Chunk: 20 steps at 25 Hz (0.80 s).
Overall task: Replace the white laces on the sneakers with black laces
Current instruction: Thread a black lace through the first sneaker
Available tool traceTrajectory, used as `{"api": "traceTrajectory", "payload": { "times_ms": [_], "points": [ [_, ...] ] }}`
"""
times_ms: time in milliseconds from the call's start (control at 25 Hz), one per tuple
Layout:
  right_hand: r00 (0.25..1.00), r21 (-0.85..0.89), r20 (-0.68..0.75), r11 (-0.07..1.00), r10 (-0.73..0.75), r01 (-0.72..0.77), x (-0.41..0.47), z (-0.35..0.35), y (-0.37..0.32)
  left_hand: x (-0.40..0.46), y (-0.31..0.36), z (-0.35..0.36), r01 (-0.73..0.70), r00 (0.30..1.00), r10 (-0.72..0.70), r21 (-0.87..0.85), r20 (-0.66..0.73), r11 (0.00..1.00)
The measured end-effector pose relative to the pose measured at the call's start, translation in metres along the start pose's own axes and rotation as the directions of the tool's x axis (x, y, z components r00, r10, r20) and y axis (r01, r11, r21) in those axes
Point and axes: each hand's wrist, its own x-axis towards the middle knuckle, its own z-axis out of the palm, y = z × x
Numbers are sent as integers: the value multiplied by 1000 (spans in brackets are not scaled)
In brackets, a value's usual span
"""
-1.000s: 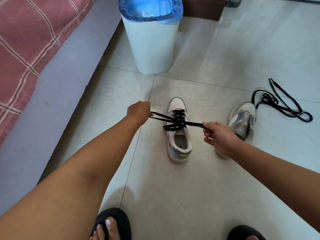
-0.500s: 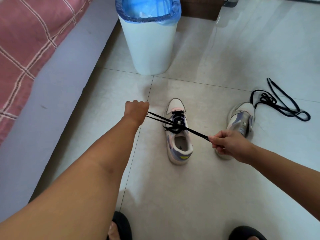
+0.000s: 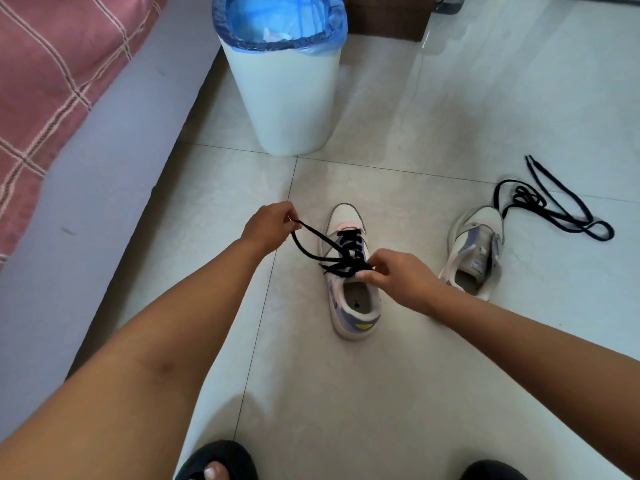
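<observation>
A white and purple sneaker (image 3: 355, 306) stands on the floor, toe pointing away, with a black lace (image 3: 341, 259) threaded through its eyelets. My left hand (image 3: 268, 225) pinches a loop of that lace out to the shoe's left. My right hand (image 3: 398, 273) is over the shoe's tongue, fingers pinching the lace near the top eyelets. A second sneaker (image 3: 476, 251) with no lace sits tilted to the right. Beside its toe lies a loose black lace (image 3: 554, 209) in a tangle on the tiles.
A white bin (image 3: 284, 98) with a blue liner stands just beyond the laced shoe. A grey bed edge (image 3: 104, 161) with a pink checked cover runs along the left. My feet in black slippers (image 3: 216, 462) show at the bottom edge.
My right hand has come in from the shoe's right side to the tongue, and the lace that was pulled taut now hangs slack. My left hand stays out to the left.
</observation>
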Motion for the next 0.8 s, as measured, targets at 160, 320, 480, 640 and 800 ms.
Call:
{"api": "traceTrajectory", "payload": {
  "times_ms": [160, 320, 480, 640, 800],
  "points": [
    [1000, -146, -21, 989, 10, -13, 9, 2, -4, 7, 10, -3, 23, 999, -16, 156, -46, 987],
    [1000, -66, 5, 998, 18, -17, 9, 4, -2, 10, 12, 4, 73, 997, -73, 267, -9, 961],
    [998, 102, 6, 992, 68, -68, 1, 0, 5, 13, 29, 7, 98, 995, -100, -136, -14, 986],
    [961, 168, 187, 957, 203, -235, -27, 19, 20, -35, 56, 17, -84, 978, 92, -49, 189, 995],
    [971, 323, 165, 921, 174, -220, -25, 40, 10, -102, 57, 76, -261, 912, 184, 172, 367, 950]
  ]
}}
